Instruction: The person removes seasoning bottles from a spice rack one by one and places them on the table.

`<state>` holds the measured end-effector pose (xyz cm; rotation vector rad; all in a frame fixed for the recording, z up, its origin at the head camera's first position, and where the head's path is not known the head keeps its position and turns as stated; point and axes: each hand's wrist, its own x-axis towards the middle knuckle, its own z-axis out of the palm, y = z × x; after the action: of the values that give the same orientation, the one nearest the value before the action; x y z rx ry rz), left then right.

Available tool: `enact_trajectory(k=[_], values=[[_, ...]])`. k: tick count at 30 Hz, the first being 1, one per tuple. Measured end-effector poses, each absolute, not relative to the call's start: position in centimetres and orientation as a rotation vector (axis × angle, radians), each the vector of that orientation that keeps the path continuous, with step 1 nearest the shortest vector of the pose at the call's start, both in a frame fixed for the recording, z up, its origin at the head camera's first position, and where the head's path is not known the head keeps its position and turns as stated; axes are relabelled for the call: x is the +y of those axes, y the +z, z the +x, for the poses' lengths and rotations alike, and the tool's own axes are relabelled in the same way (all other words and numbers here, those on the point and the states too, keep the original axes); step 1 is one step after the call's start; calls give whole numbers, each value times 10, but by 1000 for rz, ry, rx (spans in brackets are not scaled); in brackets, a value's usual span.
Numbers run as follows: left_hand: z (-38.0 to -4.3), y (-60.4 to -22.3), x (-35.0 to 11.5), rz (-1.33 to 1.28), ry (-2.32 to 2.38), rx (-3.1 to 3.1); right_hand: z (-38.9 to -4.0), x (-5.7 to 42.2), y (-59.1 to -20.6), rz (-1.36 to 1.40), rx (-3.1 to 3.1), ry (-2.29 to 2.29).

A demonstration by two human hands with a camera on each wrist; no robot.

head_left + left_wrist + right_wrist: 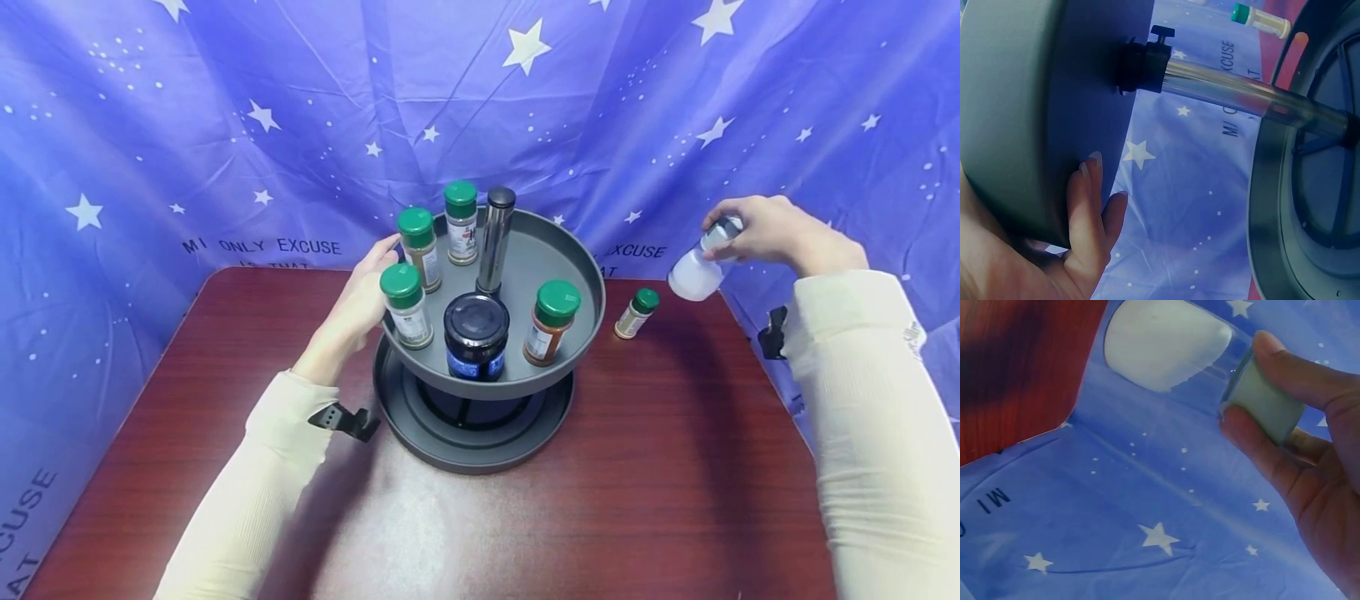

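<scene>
My right hand (776, 233) holds a clear shaker jar (695, 275) of white powder by its dark cap (1265, 400), tilted in the air over the back right of the table. My left hand (363, 292) grips the left edge of a two-tier grey tray stand (570, 250); in the left wrist view its fingers (1085, 206) lie under the upper tier. On that tier stand several green-capped spice jars (411, 312), one with orange-red contents (546, 333), and a dark jar with a black lid (476, 333). The lower tier (480, 458) shows bare beneath.
A small green-capped spice bottle (636, 314) stands on the red-brown table (645, 483), right of the stand. The stand's metal post (495, 242) rises above the upper tier. A blue star-printed cloth (315, 125) hangs behind and beside the table.
</scene>
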<state>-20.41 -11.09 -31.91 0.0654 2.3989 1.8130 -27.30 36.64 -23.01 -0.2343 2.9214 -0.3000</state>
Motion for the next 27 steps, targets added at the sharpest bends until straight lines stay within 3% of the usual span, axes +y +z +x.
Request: enact_trajectory(k=[27], values=[[-207, -324, -111, 73, 1832, 2404, -270, 377, -296, -115, 2938, -254]])
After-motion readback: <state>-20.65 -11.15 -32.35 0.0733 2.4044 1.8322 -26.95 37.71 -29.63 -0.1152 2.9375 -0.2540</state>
